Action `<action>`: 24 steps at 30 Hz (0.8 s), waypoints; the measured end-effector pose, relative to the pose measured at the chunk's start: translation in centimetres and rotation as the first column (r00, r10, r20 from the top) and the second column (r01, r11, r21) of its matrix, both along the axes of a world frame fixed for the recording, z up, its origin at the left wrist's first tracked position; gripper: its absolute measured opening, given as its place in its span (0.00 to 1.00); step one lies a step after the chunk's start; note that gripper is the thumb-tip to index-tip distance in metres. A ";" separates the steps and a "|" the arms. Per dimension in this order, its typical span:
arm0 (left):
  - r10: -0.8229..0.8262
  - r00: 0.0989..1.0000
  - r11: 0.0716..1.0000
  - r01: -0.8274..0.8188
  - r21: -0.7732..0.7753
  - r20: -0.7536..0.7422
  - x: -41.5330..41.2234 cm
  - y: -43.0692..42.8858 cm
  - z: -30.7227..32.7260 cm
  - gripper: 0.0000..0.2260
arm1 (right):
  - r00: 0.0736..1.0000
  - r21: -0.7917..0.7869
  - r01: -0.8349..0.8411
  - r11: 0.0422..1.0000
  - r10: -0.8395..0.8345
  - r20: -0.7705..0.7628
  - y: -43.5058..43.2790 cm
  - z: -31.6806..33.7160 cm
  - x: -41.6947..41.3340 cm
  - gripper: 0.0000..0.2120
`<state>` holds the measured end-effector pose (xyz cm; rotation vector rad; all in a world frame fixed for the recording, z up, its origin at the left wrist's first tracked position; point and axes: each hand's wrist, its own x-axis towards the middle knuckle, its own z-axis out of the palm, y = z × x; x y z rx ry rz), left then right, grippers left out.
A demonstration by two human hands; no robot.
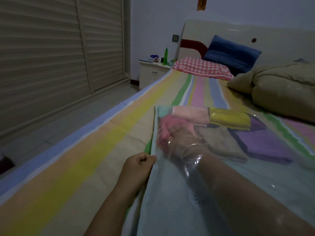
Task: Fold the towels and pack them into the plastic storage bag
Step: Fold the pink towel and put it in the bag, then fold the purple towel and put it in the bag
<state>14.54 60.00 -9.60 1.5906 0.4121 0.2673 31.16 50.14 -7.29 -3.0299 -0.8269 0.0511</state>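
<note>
A clear plastic storage bag (170, 193) lies on the striped bed and holds several folded towels. A pink towel (164, 132) sits at its far left, with a pale pink one (190, 114), a yellow one (230, 119), a tan one (221, 142) and a purple one (265, 142) around it. My left hand (138, 165) pinches the bag's left edge. My right hand (180, 137) is inside the bag with fingers spread flat on the pink towel, a bangle on the wrist, seen blurred through the plastic.
The striped sheet (85, 159) runs to the bed's left edge, with floor and a slatted wardrobe beyond. A beige duvet (281, 89) is heaped at the right. A checked pillow (202, 68), a blue pillow (231, 52) and a nightstand (153, 74) stand at the head.
</note>
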 end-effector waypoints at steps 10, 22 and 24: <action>-0.022 0.979 0.981 0.060 0.184 -0.201 -3.4 -1.4 3.6 0.20 | 0.985 0.053 -0.162 0.985 0.159 0.064 -4.9 0.9 -7.7 0.43; -0.455 0.886 0.418 0.300 0.858 -0.088 -12.6 -25.1 12.0 0.21 | 0.929 0.447 -0.089 0.890 0.237 -0.286 -29.2 4.1 -30.6 0.60; -0.572 0.819 0.435 0.340 0.834 -0.035 -13.6 -30.6 11.2 0.18 | 0.960 0.538 -0.037 0.842 0.179 -0.215 -34.5 5.0 -33.3 0.31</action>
